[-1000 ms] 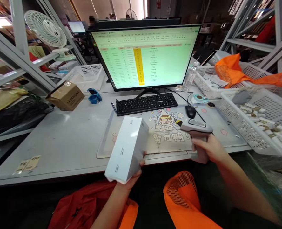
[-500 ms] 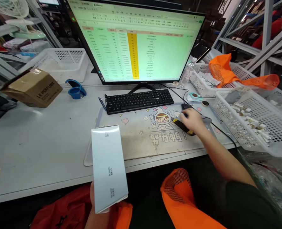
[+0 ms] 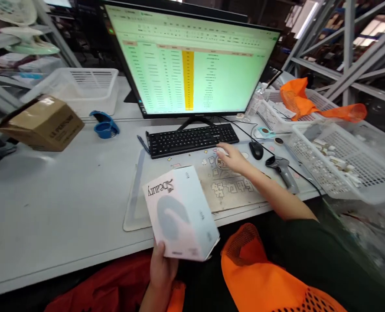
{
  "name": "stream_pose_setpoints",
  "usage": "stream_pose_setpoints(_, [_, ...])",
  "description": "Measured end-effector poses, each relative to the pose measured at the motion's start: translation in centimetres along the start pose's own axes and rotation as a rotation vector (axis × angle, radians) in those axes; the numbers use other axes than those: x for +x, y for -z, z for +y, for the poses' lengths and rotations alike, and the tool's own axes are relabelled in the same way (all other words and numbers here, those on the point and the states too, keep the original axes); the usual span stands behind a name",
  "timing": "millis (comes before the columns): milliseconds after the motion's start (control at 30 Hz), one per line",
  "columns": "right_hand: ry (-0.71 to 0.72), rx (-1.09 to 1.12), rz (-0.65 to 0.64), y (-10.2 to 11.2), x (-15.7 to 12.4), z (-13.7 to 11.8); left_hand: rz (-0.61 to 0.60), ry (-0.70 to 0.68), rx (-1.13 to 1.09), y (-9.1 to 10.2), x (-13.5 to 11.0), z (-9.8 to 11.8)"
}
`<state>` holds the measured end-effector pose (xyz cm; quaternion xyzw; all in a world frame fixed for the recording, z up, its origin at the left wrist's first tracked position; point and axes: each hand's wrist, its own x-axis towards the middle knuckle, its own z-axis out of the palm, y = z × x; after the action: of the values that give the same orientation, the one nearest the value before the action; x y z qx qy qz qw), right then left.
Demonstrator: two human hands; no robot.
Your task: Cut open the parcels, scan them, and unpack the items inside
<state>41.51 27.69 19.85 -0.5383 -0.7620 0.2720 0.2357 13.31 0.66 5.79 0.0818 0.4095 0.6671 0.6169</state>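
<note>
My left hand [image 3: 161, 264] grips a pink and pale blue cardboard box [image 3: 173, 212] by its lower edge, thumb on the printed front. The box is tilted, with its "beauty" front and one blue side facing me. Over the desk mat [image 3: 192, 190], my right hand [image 3: 233, 158] is empty, its fingers reaching towards the front right edge of the black keyboard [image 3: 192, 139]. To the right of that hand sit the black mouse [image 3: 256, 150] and a grey barcode scanner [image 3: 282, 171]. A monitor [image 3: 195, 65] behind the keyboard displays a spreadsheet.
A brown carton [image 3: 43, 123], a blue lidded container [image 3: 104, 125] and a white basket [image 3: 91, 93] stand on the left. On the right, one basket [image 3: 351, 164] holds small white items. An orange mesh cloth [image 3: 296, 97] drapes over another. A tape roll [image 3: 263, 132] lies near the mouse.
My right hand has left the mouse and moved left to the keyboard's front edge. The box has shifted right and turned so its printed front shows. My right forearm now hides the utility knife.
</note>
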Motion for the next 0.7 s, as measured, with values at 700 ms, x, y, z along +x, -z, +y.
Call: stream_pose_setpoints(700, [-0.315,0.836,1.453,11.5,-39.9,9.3,-1.039,0.111,1.242,-5.8,2.6,-6.0])
